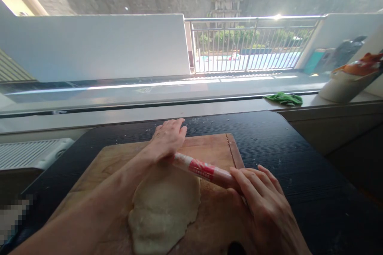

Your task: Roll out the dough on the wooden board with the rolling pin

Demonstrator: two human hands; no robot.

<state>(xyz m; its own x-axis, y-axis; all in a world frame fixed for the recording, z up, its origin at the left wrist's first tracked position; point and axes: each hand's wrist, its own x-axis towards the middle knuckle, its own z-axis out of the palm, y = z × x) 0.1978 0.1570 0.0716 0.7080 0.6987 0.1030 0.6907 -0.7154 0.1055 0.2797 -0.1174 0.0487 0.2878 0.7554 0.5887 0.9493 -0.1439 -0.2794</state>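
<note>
A flat, uneven-edged sheet of dough (166, 207) lies on a wooden cutting board (209, 143). Across its far edge, slanting down to the right, runs a rolling pin (203, 169) with a red and white printed label. My left hand (170, 135) lies over the pin's left end, its heel against the pin and its fingers stretched out past it toward the window. At the other end, my right hand (263, 195) has its fingers over the pin, the thumb side close against it. The pin's two ends are hidden under the hands.
The board rests on a black table (287, 167) with white specks on it. Behind are a windowsill (209, 109), a green cloth (285, 99) and a white container (338, 85) with something orange on top. A white radiator (36, 153) stands left; a small black object (235, 248) shows below.
</note>
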